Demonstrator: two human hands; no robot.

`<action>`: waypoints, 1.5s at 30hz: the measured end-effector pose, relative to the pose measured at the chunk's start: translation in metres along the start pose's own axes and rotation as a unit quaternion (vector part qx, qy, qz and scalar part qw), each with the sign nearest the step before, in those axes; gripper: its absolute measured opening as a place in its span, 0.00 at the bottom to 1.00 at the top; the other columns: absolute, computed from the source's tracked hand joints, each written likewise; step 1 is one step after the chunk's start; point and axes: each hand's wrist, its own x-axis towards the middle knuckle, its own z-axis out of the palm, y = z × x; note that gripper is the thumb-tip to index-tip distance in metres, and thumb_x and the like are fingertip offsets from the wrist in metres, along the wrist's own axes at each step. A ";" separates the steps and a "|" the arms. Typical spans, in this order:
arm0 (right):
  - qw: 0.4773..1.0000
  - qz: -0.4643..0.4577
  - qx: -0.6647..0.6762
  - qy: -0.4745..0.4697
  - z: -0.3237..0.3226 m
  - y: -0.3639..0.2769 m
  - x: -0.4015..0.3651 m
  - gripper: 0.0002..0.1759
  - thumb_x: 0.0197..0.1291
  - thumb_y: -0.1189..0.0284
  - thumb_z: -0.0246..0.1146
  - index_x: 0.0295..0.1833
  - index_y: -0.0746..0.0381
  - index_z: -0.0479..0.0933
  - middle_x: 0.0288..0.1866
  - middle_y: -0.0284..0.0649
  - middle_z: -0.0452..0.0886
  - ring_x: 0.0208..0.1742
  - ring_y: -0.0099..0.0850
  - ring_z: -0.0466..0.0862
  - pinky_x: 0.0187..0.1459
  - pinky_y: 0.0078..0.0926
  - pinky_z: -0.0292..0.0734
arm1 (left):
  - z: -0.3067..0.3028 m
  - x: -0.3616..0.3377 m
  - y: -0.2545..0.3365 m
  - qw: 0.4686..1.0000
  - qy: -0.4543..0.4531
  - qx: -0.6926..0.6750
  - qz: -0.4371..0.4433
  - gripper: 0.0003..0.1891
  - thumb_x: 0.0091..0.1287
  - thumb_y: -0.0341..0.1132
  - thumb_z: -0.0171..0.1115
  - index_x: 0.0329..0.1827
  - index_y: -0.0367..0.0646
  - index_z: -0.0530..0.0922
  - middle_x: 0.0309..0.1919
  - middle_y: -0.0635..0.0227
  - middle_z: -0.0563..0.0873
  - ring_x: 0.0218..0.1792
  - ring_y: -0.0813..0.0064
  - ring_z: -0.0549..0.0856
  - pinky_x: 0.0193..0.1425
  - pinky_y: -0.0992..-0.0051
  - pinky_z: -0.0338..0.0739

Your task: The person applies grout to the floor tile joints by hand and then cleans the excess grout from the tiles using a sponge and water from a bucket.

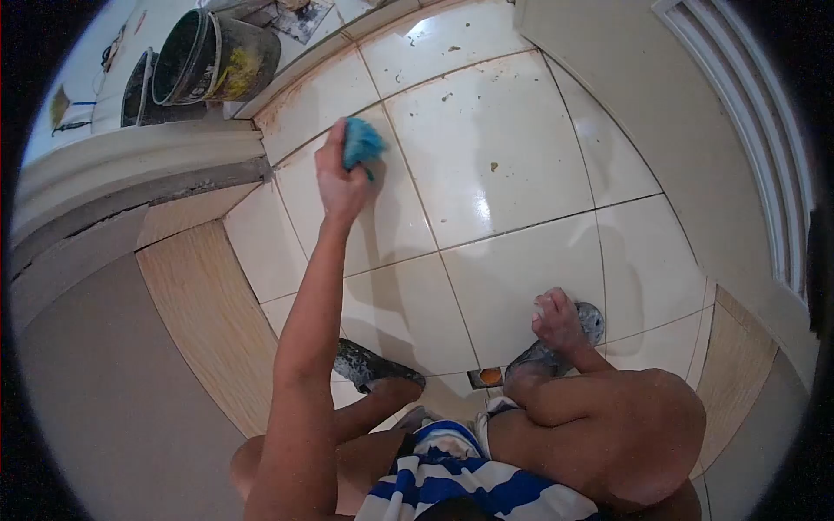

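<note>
My left hand [340,178] reaches out over the tiled floor [495,148] and grips a shaggy teal-blue cloth [361,143], pressing it near a grout line. Thumb and fingers close around its left side. My right hand [558,321] hangs over my right foot with curled fingers. What it holds, if anything, is hidden, and its fingertips look whitish. Beneath it is a dark, stained slipper [591,323]. Another dark, stained slipper [360,363] is on my left foot. Small brown specks [494,167] and reddish dirt along the grout mark the cream tiles.
A black bucket with yellow paint stains [234,65] lies tilted beyond the raised threshold [304,71], beside a second dark bucket [139,95]. Wood-look skirting [204,321] lines the left wall. A door with a louvred vent [747,130] stands right. A small floor opening [488,377] lies between my feet.
</note>
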 end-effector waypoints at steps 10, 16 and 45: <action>1.000 -0.007 -0.013 -0.006 -0.002 -0.003 0.008 0.16 0.52 0.69 0.61 0.46 0.66 0.73 0.39 0.48 0.70 0.40 0.47 0.76 0.40 0.45 0.76 | 0.105 -0.079 0.082 0.993 0.054 -0.069 -0.079 0.37 0.47 0.18 0.49 0.68 0.41 0.70 0.62 0.50 0.76 0.66 0.48 0.72 0.73 0.61 0.62; 1.000 -0.006 0.009 -0.001 -0.001 -0.001 0.003 0.18 0.52 0.67 0.61 0.46 0.67 0.73 0.39 0.49 0.70 0.40 0.48 0.76 0.40 0.46 0.75 | 0.075 -0.074 0.159 0.967 -0.066 -0.247 -0.016 0.38 0.45 0.16 0.51 0.67 0.44 0.71 0.65 0.53 0.74 0.68 0.51 0.71 0.74 0.60 0.62; 0.999 -0.026 -0.009 -0.018 0.009 0.011 -0.005 0.23 0.52 0.64 0.62 0.53 0.62 0.74 0.52 0.50 0.76 0.48 0.51 0.76 0.51 0.45 0.77 | 0.256 -0.069 0.287 0.854 -0.220 -0.195 0.430 0.17 0.63 0.38 0.55 0.55 0.57 0.80 0.71 0.63 0.69 0.66 0.53 0.72 0.69 0.53 0.66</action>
